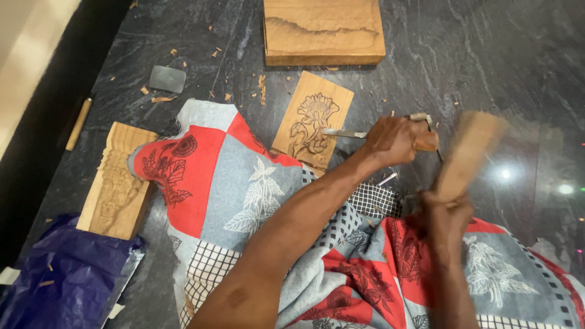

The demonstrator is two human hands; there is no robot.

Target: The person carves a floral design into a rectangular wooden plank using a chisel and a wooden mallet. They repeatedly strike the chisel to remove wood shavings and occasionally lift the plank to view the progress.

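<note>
While the left hand [396,140] is closed around the wooden handle of a chisel [365,134], the metal blade of that tool points toward the left of the view and its tip rests on the carved panel [312,119]. This panel is a small rectangular piece of light wood bearing a flower motif in relief; it lies tilted on the dark stone surface [475,55], with its lower edge touching the patterned cloth [244,183]. The right hand [445,213] is clenched around the lower end of a wooden mallet [466,155], which stands nearly upright just beside the butt of the chisel handle and appears blurred by motion. The cloth, printed in red, grey and white squares with leaf and flower designs, covers the area beneath both forearms. A thick wooden block [323,30] sits at the top of the view, well apart from the hands. A second carved piece [116,180] lies at the left, partly under the cloth edge, near a crumpled blue plastic sheet [61,280]. A small grey stone [167,79] and scattered wood chips [262,88] lie on the surface above the cloth.
</note>
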